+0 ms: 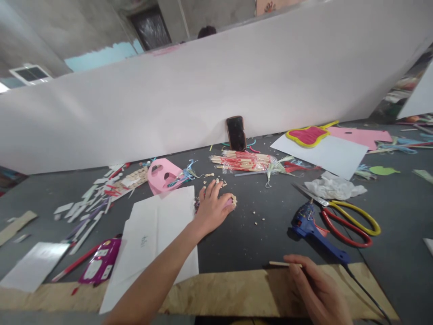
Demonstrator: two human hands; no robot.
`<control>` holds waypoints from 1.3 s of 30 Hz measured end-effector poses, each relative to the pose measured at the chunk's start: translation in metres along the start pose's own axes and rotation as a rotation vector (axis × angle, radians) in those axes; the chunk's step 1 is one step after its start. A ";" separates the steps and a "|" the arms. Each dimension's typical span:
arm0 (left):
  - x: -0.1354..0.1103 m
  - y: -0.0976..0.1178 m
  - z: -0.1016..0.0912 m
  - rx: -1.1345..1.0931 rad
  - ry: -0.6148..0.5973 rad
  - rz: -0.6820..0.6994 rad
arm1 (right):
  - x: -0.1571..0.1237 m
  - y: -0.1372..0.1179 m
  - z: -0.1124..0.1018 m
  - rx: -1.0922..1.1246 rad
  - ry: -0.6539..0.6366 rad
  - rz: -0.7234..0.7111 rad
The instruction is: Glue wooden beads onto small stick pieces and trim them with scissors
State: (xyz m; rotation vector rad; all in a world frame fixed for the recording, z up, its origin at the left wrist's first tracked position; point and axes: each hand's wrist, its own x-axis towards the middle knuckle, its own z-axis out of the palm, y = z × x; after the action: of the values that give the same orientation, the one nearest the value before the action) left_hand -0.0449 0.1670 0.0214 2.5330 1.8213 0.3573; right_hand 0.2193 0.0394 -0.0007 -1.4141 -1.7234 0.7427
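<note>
My left hand (pixel 212 206) reaches out over the dark table and lies on a pile of small beige beads (pixel 221 185), its fingers curled over something pink that I cannot make out. My right hand (pixel 320 289) rests near the front edge on a brown cardboard strip (pixel 237 293) and pinches a thin wooden stick (pixel 280 264) that points left. A white paper sheet (pixel 155 230) lies just left of my left forearm.
A blue glue gun (pixel 313 230) and red-and-yellow scissors (pixel 348 221) lie right of centre. A bundle of sticks in plastic (pixel 243 161), a phone (pixel 236 132) propped on the white board, a pink cut-out (pixel 163 175), paper scraps (pixel 91 198) and a magenta packet (pixel 101 261) are around.
</note>
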 end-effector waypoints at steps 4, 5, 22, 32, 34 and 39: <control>-0.001 0.002 -0.002 -0.019 -0.004 0.031 | 0.000 0.000 0.000 0.011 0.004 -0.006; -0.002 0.002 -0.003 -0.019 -0.007 0.035 | 0.000 0.000 0.000 0.012 0.008 -0.004; -0.063 0.044 -0.036 -0.467 0.013 -0.031 | 0.002 -0.006 0.002 0.035 -0.003 0.107; -0.077 0.121 -0.018 -0.840 -0.335 0.064 | 0.002 -0.038 -0.005 0.101 -0.160 -0.018; -0.077 0.119 -0.015 -0.854 -0.360 0.040 | 0.003 -0.040 -0.009 0.047 -0.191 -0.052; -0.075 0.097 -0.012 -0.895 -0.254 -0.134 | 0.012 -0.034 -0.031 -0.183 -0.015 -0.088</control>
State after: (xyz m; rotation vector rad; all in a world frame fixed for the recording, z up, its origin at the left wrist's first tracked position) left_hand 0.0214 0.0635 0.0323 1.7375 1.2986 0.6313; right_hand 0.2270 0.0428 0.0461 -1.4459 -1.8922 0.5602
